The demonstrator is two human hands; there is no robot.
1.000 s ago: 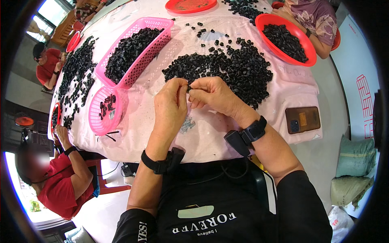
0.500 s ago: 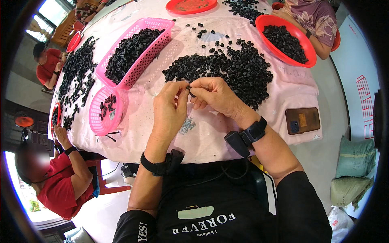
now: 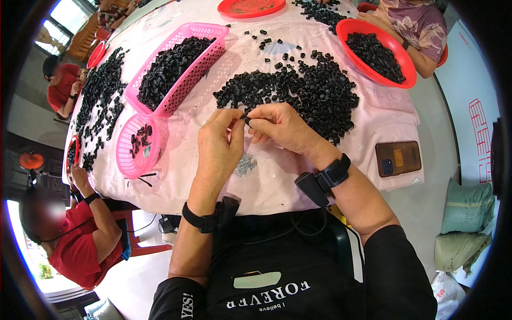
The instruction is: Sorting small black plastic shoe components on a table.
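Note:
My left hand (image 3: 221,141) and my right hand (image 3: 282,125) meet fingertip to fingertip above the table. Between them is a small black part (image 3: 246,120), pinched by thumb and forefinger on each side. Fingers cover most of it, so its exact shape is hard to make out. Just beyond my hands spreads a big heap of small black parts (image 3: 320,98). A little pile of tiny grey pieces (image 3: 245,165) lies on the cloth under my hands.
Left stand a long pink basket (image 3: 200,72) of black parts and a round pink basket (image 3: 124,154) holding a few. A red basin (image 3: 402,80) is at far right, a phone (image 3: 398,159) nearer. Co-workers sit around the table (image 3: 176,192); a red tray (image 3: 250,13) lies at the back.
My left hand has shifted slightly left, and the fingertips of both hands have moved a little around the small black part. The rest of the table looks the same.

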